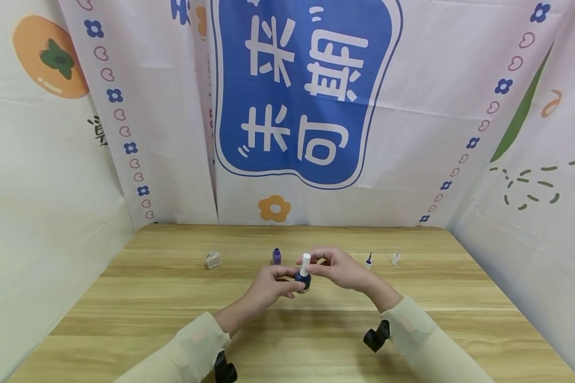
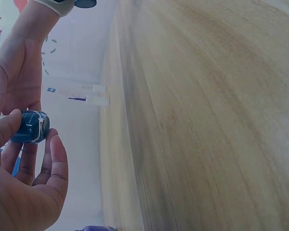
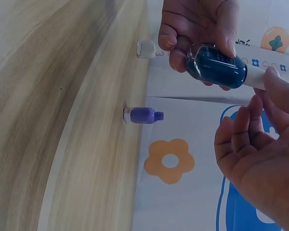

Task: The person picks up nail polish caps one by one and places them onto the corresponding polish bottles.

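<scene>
A dark blue nail polish bottle (image 1: 303, 283) with a tall white cap (image 1: 305, 264) is held above the table, slightly tilted. My left hand (image 1: 268, 287) pinches the glass body between thumb and fingers. From the other side, my right hand (image 1: 336, 267) grips the white cap with thumb and fingertips. In the right wrist view the cap (image 3: 255, 77) still sits against the neck of the bottle (image 3: 216, 66). Behind the hands stands an uncapped purple nail polish bottle (image 1: 277, 257), its neck bare.
On the wooden table (image 1: 287, 340), a small clear bottle (image 1: 213, 259) stands at the left. To the right are a white cap with a purple brush (image 1: 368, 262) and another white brush cap (image 1: 395, 258). Printed cloth (image 1: 172, 133) walls the table's back and sides.
</scene>
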Action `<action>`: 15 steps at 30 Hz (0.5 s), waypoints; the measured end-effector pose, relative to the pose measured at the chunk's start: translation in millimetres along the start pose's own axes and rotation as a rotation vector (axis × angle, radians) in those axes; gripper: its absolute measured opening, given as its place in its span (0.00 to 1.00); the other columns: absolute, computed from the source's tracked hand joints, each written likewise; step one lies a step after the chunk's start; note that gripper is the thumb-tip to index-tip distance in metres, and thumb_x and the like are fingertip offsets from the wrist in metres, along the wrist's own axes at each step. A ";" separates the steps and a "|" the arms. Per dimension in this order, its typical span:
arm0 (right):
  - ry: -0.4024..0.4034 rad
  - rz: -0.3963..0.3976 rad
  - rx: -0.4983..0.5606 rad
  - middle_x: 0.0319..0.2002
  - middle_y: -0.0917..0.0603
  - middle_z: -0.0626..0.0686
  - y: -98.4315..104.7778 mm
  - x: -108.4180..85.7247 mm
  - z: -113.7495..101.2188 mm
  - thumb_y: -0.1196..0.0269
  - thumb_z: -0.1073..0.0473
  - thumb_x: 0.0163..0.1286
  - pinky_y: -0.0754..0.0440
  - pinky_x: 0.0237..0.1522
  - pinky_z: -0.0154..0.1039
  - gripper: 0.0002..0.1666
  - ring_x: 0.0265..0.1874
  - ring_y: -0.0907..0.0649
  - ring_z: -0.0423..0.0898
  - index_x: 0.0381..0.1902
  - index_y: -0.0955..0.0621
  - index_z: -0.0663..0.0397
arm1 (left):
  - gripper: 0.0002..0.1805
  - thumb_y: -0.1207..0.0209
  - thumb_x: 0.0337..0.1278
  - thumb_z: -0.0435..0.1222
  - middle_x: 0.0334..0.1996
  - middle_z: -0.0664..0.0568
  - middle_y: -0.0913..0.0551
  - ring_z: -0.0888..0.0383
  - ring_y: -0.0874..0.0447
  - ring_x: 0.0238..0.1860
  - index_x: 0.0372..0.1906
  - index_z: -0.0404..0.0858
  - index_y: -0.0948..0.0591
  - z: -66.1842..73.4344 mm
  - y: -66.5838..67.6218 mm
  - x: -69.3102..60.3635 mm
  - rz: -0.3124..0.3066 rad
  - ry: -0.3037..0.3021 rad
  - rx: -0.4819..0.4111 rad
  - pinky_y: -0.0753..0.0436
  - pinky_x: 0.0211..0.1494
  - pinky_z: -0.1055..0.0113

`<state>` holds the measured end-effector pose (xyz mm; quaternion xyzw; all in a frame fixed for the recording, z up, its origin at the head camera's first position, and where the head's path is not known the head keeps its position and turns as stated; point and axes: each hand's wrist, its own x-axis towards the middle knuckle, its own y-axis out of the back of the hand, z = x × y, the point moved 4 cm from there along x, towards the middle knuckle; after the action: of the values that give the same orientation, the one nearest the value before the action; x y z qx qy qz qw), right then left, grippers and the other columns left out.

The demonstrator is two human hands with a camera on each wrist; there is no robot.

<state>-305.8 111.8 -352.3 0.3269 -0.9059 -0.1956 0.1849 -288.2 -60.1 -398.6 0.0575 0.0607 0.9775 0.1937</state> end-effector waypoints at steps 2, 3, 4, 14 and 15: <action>-0.014 0.030 -0.024 0.39 0.19 0.52 0.4 0.3 0.2 0.41 0.60 0.73 0.21 0.41 0.42 0.12 0.40 0.23 0.50 0.49 0.17 0.57 | 0.16 0.33 0.56 0.35 0.43 0.45 0.15 0.54 0.16 0.38 0.48 0.31 0.16 -0.3 0.1 0.4 0.003 0.005 -0.006 0.16 0.39 0.62; -0.024 0.044 -0.028 0.38 0.20 0.52 0.3 0.5 0.4 0.40 0.60 0.72 0.21 0.40 0.42 0.11 0.39 0.23 0.50 0.48 0.16 0.57 | 0.16 0.33 0.56 0.35 0.42 0.45 0.15 0.54 0.16 0.38 0.48 0.31 0.16 -0.4 0.2 0.6 0.005 0.006 -0.006 0.16 0.39 0.62; -0.037 0.059 -0.032 0.38 0.20 0.52 0.4 0.8 0.8 0.39 0.60 0.71 0.21 0.40 0.42 0.10 0.39 0.23 0.50 0.47 0.16 0.57 | 0.16 0.33 0.56 0.35 0.42 0.45 0.15 0.54 0.16 0.38 0.48 0.31 0.16 -0.2 0.3 0.9 0.007 0.005 -0.006 0.16 0.39 0.62; -0.049 0.153 -0.053 0.34 0.23 0.50 -5.3 -2.8 -19.4 0.38 0.66 0.69 0.23 0.38 0.40 0.02 0.37 0.25 0.49 0.37 0.18 0.60 | 0.15 0.35 0.57 0.30 0.43 0.41 0.15 0.55 0.15 0.37 0.49 0.27 0.17 8.4 -1.3 -1.8 0.013 -0.005 -0.010 0.15 0.40 0.59; -0.047 0.156 -0.050 0.33 0.23 0.50 -6.0 -3.7 -23.4 0.38 0.66 0.69 0.23 0.38 0.39 0.02 0.36 0.25 0.50 0.36 0.19 0.61 | 0.15 0.35 0.58 0.30 0.42 0.41 0.15 0.55 0.15 0.37 0.49 0.27 0.17 8.0 -1.3 -1.6 0.013 -0.007 -0.007 0.15 0.40 0.59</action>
<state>-289.3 104.5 -335.9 0.2459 -0.9276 -0.2105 0.1865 -285.1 -58.7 -391.0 0.0604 0.0562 0.9788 0.1876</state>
